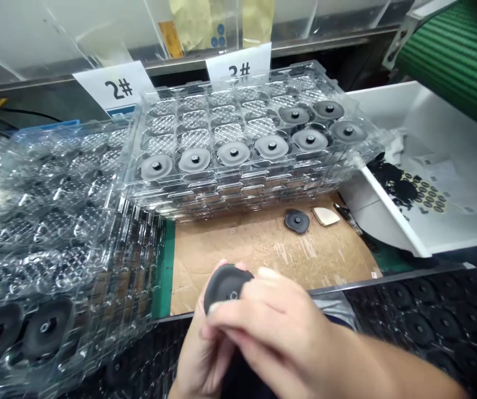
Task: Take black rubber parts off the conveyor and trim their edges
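A black disc-like part with a small round post in its middle is tilted up near the front of the work area. My left hand grips it from below and from the left. Over its right side curls my right hand, closed, with the thumb against the disc's near edge. Some right fingertips are hidden, so anything small between them cannot be made out. Another black disc lies on the brown cardboard, beside a cream-coloured pad.
Behind the cardboard stands a stack of clear trays, its front row holding grey discs. More clear trays rise on the left. A white bin with dark scraps is on the right, below a green ribbed roll. Dark trays line the near edge.
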A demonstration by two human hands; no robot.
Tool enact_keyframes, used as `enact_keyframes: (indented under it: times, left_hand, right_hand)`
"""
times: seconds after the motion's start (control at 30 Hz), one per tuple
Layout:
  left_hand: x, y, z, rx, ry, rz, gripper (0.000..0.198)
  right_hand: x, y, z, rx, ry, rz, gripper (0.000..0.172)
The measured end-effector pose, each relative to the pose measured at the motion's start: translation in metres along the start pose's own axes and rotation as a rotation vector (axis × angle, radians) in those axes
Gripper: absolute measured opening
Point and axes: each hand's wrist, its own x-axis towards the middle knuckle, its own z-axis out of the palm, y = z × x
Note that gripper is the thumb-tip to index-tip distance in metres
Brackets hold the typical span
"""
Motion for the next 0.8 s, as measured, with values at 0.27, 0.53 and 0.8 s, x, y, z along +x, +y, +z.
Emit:
enact_keyframes:
  times: [0.27,0.53,0.8]
  left_hand:
    - [0.004,-0.005,0.002,-0.081,-0.133,-0.075,0.052]
    - [0.000,0.005,0.002,-0.190,-0.271,-0.139,0.057]
    - [0.006,-0.002,0.007,-0.142,-0.266,-0.153,0.048]
  right_hand:
    - [-0.009,0.013,-0.027,-0.147,-0.009,0.013,0.024]
    - [-0.044,0.079,0.012,-0.024,0.169,0.476,0.025]
    - [-0.059,0.078,0.011,-0.056,0.146,0.517,0.022]
